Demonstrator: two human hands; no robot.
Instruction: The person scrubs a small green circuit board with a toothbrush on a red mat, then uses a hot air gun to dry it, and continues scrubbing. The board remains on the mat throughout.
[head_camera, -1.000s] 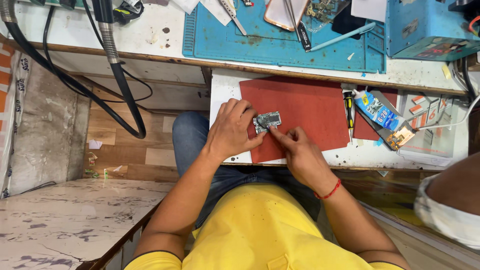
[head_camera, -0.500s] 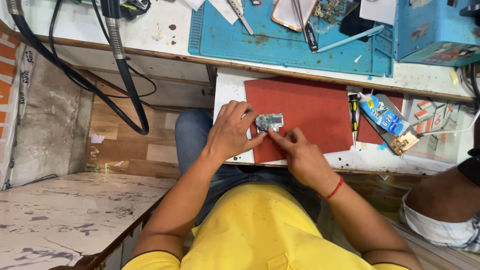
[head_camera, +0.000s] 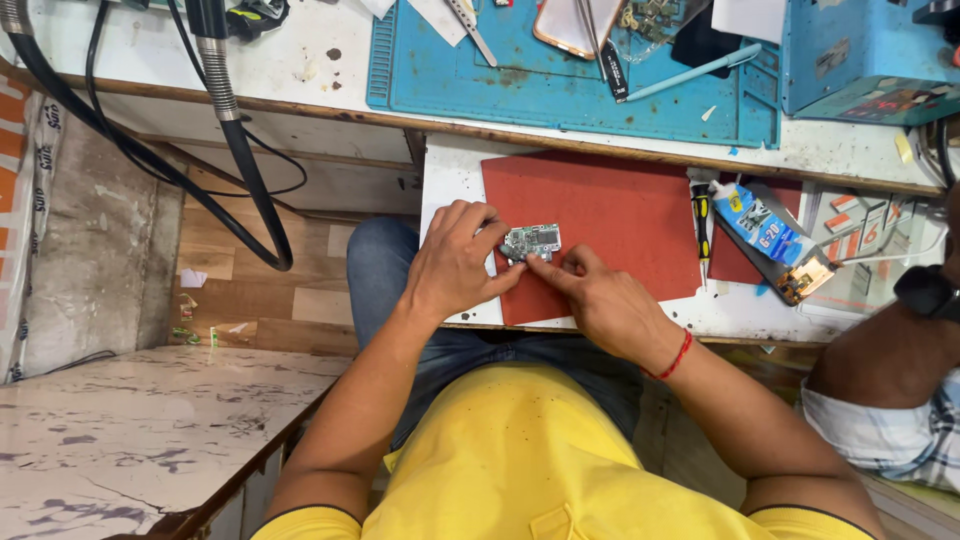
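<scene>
Small circuit board (head_camera: 531, 241) lying on the red mat (head_camera: 620, 215), near its left edge. Left hand (head_camera: 452, 265) pinches the board's left end with curled fingers; right hand (head_camera: 600, 300) presses fingertips against its lower edge.

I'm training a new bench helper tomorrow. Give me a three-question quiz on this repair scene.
1. True or false: both hands touch the circuit board.
2. The board lies on which surface? A) blue mat B) red mat C) marble slab
3. Fill in: the tube right of the red mat lies beside a small ____.

Key:
1. True: left hand and right hand both have fingertips on it.
2. B
3. screwdriver
</scene>
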